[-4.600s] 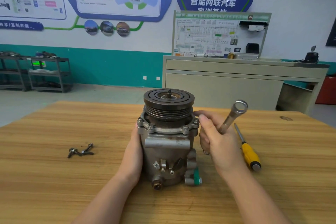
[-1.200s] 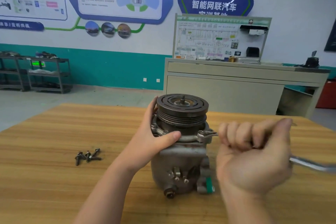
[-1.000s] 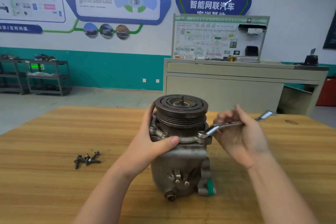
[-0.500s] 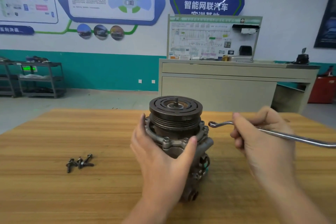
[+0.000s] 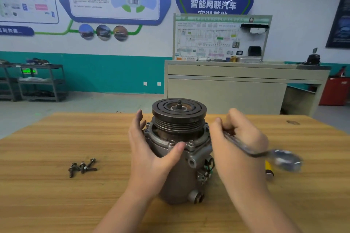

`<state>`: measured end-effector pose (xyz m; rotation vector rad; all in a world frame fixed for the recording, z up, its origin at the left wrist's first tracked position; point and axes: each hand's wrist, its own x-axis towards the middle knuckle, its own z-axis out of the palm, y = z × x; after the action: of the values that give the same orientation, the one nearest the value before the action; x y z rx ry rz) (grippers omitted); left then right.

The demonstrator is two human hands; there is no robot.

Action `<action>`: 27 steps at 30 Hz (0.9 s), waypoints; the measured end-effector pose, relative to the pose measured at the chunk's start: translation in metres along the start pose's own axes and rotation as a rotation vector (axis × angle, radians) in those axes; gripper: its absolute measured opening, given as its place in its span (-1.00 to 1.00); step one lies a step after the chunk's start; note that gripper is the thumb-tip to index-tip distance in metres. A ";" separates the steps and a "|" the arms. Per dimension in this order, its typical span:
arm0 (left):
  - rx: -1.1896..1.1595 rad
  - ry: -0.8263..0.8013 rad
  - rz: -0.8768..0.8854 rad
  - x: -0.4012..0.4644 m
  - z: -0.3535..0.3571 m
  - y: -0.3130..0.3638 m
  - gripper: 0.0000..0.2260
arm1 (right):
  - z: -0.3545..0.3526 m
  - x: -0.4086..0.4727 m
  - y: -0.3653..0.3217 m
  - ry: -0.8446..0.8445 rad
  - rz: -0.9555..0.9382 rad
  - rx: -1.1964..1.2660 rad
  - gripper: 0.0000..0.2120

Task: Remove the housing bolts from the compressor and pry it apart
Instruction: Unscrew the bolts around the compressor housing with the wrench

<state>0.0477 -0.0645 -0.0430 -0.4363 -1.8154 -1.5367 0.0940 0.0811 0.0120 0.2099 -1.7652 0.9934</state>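
1. Compressor [image 5: 180, 161] stands upright on our wooden table [image 5: 56, 204], near the middle and close to us, with its dark grooved pulley [image 5: 179, 114] on top and a threaded shaft poking up from the centre.
2. Our left hand [image 5: 151, 157] cups the housing from the left: the thumb lies across the front of the bolt flange, and the fingers reach up, straight and slightly apart, beside the pulley, so the palm presses the body instead of clamping it.
3. Our right hand [image 5: 236, 147] has its fingers curled round the shank of a steel wrench [image 5: 265, 152]. The near ring end juts out to the right and is blurred; the far end points at the flange on the compressor's right side, but we cannot tell whether it sits on a bolt, since the hand hides it.
4. Bolt heads [image 5: 190, 145] show on the flange at the front.
5. Loose bolts [image 5: 82, 167] lie in a small cluster on the table, well to the left of the compressor.
6. Just beyond our right hand, a yellow screwdriver handle [image 5: 268, 169] peeks out on the table below the wrench.
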 end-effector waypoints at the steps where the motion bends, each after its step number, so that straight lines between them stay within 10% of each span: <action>1: -0.012 -0.028 0.000 0.001 -0.001 -0.001 -0.14 | -0.003 0.004 0.005 -0.019 0.090 0.058 -0.56; 6: -0.120 -0.129 -0.059 0.004 -0.005 -0.007 -0.07 | -0.032 0.045 0.059 -0.444 0.697 0.968 -0.63; 12: -0.306 -0.273 -0.204 0.014 -0.012 -0.027 -0.07 | -0.002 0.081 0.097 -0.960 1.011 1.255 -0.53; 18: -0.493 -0.338 -0.365 0.021 -0.009 -0.029 -0.42 | -0.014 0.080 0.079 -0.504 0.736 1.193 -0.62; 27: -0.352 0.039 -0.315 0.013 -0.005 -0.019 -0.55 | -0.023 0.028 0.042 -0.182 0.395 0.616 -0.61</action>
<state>0.0278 -0.0764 -0.0474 -0.2870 -1.6419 -2.0813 0.0745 0.1329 0.0168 0.3537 -1.6449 1.8474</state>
